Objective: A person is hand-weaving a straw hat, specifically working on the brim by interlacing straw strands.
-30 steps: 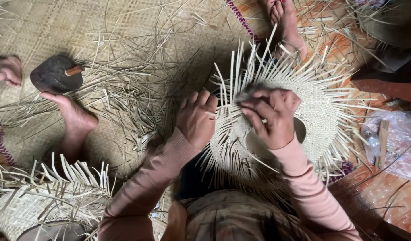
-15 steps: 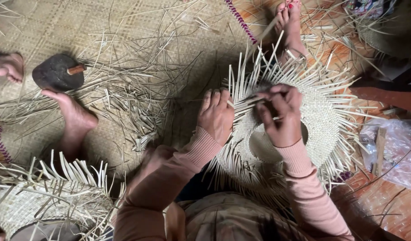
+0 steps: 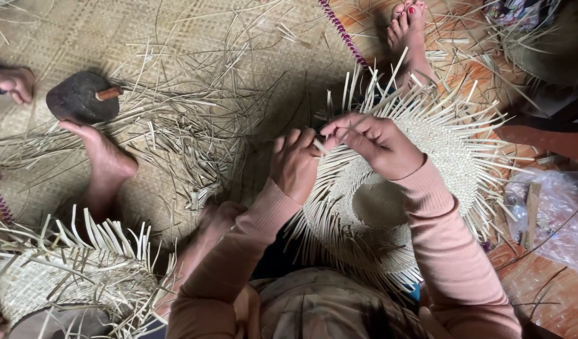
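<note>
A half-woven straw hat [image 3: 439,169] lies in front of me, with loose strips sticking out all round its rim. My left hand [image 3: 295,164] presses on the hat's left edge and holds the strips there. My right hand [image 3: 374,141] pinches one thin straw strip [image 3: 364,116] above the rim, fingers closed on it. Both arms wear pink sleeves.
Loose straw strips [image 3: 195,125] litter the woven mat [image 3: 82,31]. A dark round block with a wooden peg [image 3: 82,97] lies at the left. Another person's foot [image 3: 104,157] rests near it, another foot [image 3: 408,31] at the top. A second unfinished hat [image 3: 63,270] sits bottom left.
Both hands have moved up and to the left along the hat's rim. The right hand has drawn a strip up between its fingers.
</note>
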